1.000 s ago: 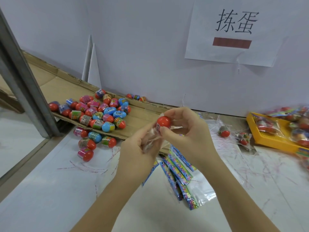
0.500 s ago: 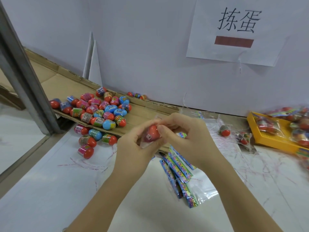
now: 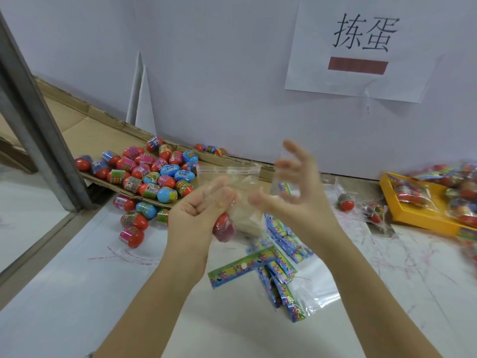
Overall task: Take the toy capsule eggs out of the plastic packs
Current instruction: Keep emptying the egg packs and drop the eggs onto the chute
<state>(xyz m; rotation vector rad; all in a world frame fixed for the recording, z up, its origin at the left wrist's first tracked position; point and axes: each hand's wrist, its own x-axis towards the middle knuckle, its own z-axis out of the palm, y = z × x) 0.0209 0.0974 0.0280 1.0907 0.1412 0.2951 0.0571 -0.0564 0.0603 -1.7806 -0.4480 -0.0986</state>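
My left hand [image 3: 196,213] pinches a clear plastic pack [image 3: 232,177] between thumb and fingers, above the white table. A red capsule egg [image 3: 224,229] sits low beside that hand's palm, blurred; I cannot tell whether it is still inside the pack. My right hand [image 3: 291,195] hovers just right of the pack with its fingers spread, holding nothing. Several loose eggs [image 3: 154,174] lie heaped on a cardboard sheet [image 3: 108,130] to the left, and a few more rest on the table in front of it.
A yellow tray [image 3: 402,215] of packed eggs stands at the right edge. Empty packs with coloured header strips [image 3: 281,267] lie under my hands. One egg [image 3: 346,202] and a small pack lie near the tray. A grey metal post [image 3: 38,125] rises on the left.
My right hand has let go of the egg and pack and opened, moving up and to the right. The red egg has dropped lower, down beside my left palm.
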